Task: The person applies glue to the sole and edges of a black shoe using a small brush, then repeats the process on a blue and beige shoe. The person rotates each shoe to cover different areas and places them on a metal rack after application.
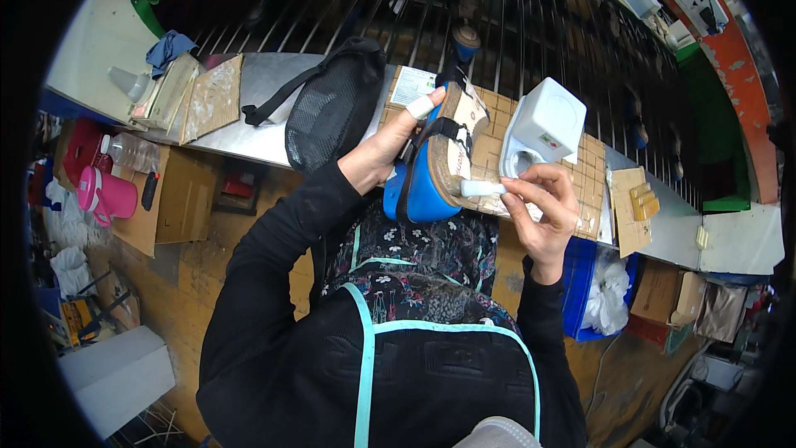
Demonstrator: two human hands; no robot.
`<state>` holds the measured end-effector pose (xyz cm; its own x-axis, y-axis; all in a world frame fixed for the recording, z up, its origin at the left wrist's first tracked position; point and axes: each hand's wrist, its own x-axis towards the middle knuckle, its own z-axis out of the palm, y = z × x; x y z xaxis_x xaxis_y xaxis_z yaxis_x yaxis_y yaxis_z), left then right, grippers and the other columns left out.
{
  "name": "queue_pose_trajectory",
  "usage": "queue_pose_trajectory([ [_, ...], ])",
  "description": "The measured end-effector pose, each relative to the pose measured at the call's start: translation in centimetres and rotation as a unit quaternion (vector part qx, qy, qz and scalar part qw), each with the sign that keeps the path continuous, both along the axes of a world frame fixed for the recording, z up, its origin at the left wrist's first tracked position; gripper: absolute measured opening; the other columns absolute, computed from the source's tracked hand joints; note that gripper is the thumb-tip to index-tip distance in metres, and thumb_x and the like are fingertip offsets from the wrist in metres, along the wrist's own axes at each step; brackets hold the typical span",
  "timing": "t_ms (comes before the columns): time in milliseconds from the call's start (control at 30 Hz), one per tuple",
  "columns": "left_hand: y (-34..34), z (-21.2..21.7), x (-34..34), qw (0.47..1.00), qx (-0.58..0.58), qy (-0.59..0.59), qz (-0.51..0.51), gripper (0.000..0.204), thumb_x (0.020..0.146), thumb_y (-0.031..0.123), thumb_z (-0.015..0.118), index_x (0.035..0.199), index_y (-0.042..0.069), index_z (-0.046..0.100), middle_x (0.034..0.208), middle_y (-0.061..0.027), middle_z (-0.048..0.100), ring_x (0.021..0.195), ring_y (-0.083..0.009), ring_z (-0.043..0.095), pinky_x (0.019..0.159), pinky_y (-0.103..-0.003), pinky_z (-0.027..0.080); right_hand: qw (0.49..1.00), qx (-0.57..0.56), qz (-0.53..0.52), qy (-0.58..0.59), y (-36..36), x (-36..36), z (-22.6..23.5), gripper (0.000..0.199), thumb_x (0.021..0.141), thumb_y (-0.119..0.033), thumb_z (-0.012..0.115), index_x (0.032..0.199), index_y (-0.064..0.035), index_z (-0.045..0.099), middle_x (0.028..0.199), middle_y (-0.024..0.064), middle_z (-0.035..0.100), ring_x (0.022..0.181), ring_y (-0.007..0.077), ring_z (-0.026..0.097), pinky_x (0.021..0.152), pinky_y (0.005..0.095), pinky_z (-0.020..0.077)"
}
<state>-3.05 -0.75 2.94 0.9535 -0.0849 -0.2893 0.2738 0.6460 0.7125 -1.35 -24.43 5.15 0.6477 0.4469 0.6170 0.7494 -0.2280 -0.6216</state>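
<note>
My left hand (384, 141), with white tape round a finger, grips a wedge sandal (429, 178) with blue sides and black straps. The sandal is held tilted above the bench edge, its tan insole showing. My right hand (543, 214) is closed in a pinch on a short white stick-like tool (481, 188). That tool's far end meets the sandal's tan edge; what its tip is made of I cannot make out. Just beyond my right hand, a white plastic container (549, 120) with a round opening at its near side lies on the cardboard (590, 174).
A black mesh pouch (332, 108) lies left of the sandal. Behind the bench run metal rollers (531, 33), with another blue-heeled shoe (466, 41) on them. Below right stands a blue bin (580, 290) with white plastic; at left are a cardboard box (186, 195) and pink jug (112, 192).
</note>
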Motion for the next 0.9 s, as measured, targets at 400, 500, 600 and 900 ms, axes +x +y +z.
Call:
queue_pose_trajectory([
  [400, 0.1, -3.2, -2.9, 0.875, -0.379, 0.024, -0.301, 0.06, 0.096, 0.058, 0.045, 0.132, 0.01, 0.053, 0.11, -0.0192, 0.065, 0.09, -0.0379, 0.067, 0.067, -0.045, 0.06, 0.991, -0.005, 0.134, -0.018, 3.1, 2.6, 1.5, 0.024, 0.068, -0.01, 0.081, 0.092, -0.0127, 0.078, 0.088, 0.0026, 0.063, 0.08, 0.0157, 0.056, 0.072, 0.0283, 0.0394],
  [500, -0.2, -4.2, -4.7, 0.866, -0.399, 0.046, -0.297, 0.06, 0.096, 0.057, 0.042, 0.132, 0.009, 0.049, 0.109, -0.0239, 0.057, 0.091, -0.0422, 0.057, 0.067, -0.046, 0.049, 0.981, -0.015, 0.189, 0.034, 3.8, 3.5, 1.5, 0.021, 0.071, -0.012, 0.081, 0.092, -0.0121, 0.078, 0.087, 0.0018, 0.062, 0.08, 0.0144, 0.056, 0.068, 0.0276, 0.0408],
  [600, -1.1, -5.2, -5.6, 0.842, -0.42, 0.037, -0.336, 0.065, 0.094, 0.059, 0.043, 0.132, 0.005, 0.046, 0.111, -0.0234, 0.052, 0.09, -0.0364, 0.049, 0.066, -0.042, 0.041, 0.974, -0.053, 0.217, 0.041, 4.0, 4.2, 1.4, 0.02, 0.072, -0.014, 0.081, 0.091, -0.0123, 0.078, 0.087, 0.0016, 0.063, 0.079, 0.0142, 0.055, 0.068, 0.0275, 0.0404],
  [900, -4.5, -8.9, -6.9, 0.698, -0.567, 0.034, -0.435, 0.079, 0.091, 0.062, 0.049, 0.142, 0.003, 0.034, 0.109, -0.0269, 0.045, 0.087, -0.0281, 0.046, 0.068, -0.029, 0.041, 0.953, -0.098, 0.282, 0.041, 3.7, 4.9, 1.4, 0.019, 0.071, -0.019, 0.082, 0.089, -0.0153, 0.079, 0.088, 0.0014, 0.062, 0.081, 0.0148, 0.055, 0.071, 0.0288, 0.0398],
])
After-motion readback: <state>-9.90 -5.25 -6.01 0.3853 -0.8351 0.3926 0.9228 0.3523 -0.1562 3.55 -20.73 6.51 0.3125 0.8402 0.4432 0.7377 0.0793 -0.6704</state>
